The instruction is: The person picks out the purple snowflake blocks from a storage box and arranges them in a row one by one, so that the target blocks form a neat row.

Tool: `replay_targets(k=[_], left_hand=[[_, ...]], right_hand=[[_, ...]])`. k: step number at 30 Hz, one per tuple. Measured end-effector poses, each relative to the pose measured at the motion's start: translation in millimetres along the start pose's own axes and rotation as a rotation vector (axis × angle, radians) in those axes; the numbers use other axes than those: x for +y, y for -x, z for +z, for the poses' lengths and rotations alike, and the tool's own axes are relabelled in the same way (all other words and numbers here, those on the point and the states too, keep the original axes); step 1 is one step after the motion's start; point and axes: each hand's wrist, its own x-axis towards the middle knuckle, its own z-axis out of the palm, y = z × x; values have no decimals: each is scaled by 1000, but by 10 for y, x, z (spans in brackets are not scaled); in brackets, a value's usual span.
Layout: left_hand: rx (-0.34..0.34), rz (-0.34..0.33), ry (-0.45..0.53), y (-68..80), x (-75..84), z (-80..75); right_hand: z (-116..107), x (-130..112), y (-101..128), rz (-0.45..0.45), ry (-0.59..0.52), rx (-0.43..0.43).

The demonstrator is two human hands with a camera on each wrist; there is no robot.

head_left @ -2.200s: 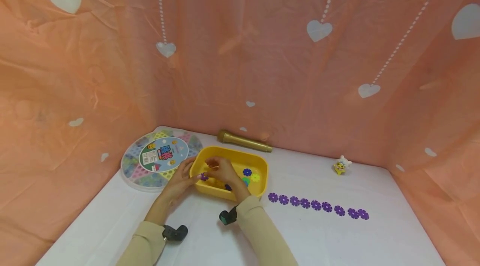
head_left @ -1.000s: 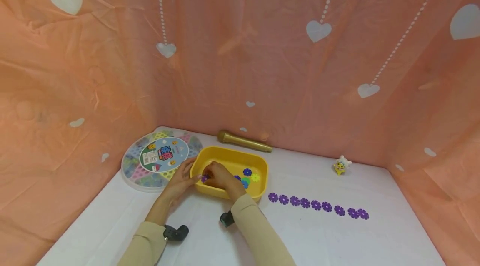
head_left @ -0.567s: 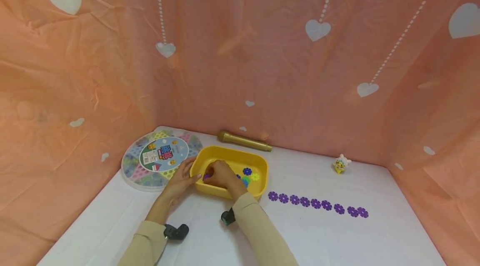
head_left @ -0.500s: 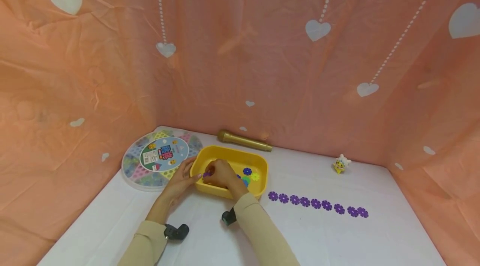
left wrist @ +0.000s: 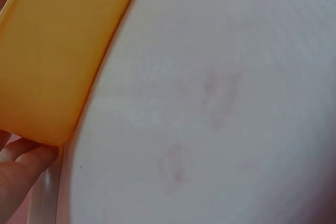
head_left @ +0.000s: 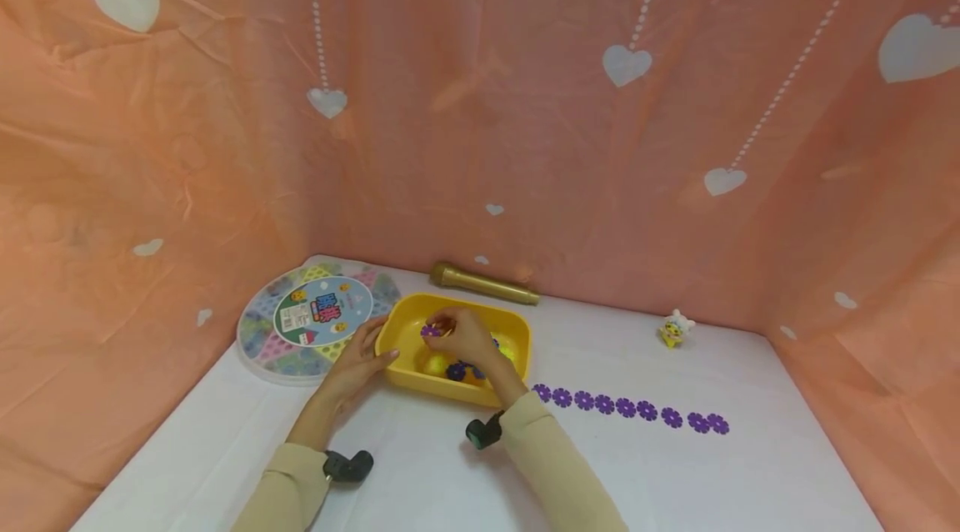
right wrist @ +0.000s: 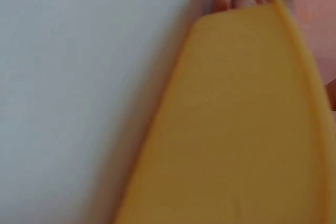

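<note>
My right hand [head_left: 468,336] is over the yellow tub [head_left: 517,326] in the head view and pinches a purple snowflake disc [head_left: 431,331] between thumb and fingers. My left hand [head_left: 360,363] grips the tub's left end, its thumb at the rim; in the left wrist view its curled fingers [left wrist: 31,163] press against the tub's corner. Inside the tub lie dark blue discs [head_left: 456,371] and yellow-green discs [head_left: 435,363], some hidden behind my right hand. To the right of the tub, a row of several purple discs [head_left: 626,408] lies flat on the white table [head_left: 420,474].
A round, patterned game box [head_left: 258,340] lies left of the tub, partly behind my left hand. Behind the tub rests a gold microphone [head_left: 483,283]. A small white-and-yellow figurine [head_left: 676,328] stands at the back right. A peach curtain [head_left: 555,182] encloses the table's back and sides.
My right hand dipped into the tub's left part, took hold of a purple disc and has now lifted it up and to the right. My left hand stays at the tub's end.
</note>
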Motion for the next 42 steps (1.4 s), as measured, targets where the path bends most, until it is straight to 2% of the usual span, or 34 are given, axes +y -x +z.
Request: replay_targets(k=[7,11,19,26,33,42], left_hand=[[-9,27,24,16,-4,-17],[-6,12,18,29,9,-35],[-18,20,49,39,21,-54],[-17,8,36,31,29,-68],[-19,-8,22,26,51,-40],[-21,-14,-9,8,47,-13]], right_hand=[[-277,-2,168,-57,-3,44],[-413,16,275,-96,15,88],[-728,126,522,-56,16,166],[-1040,7,852,-39,-2,230],[-1240,453,1044,24,73,296],[-1576,688,1447,151,98,355]])
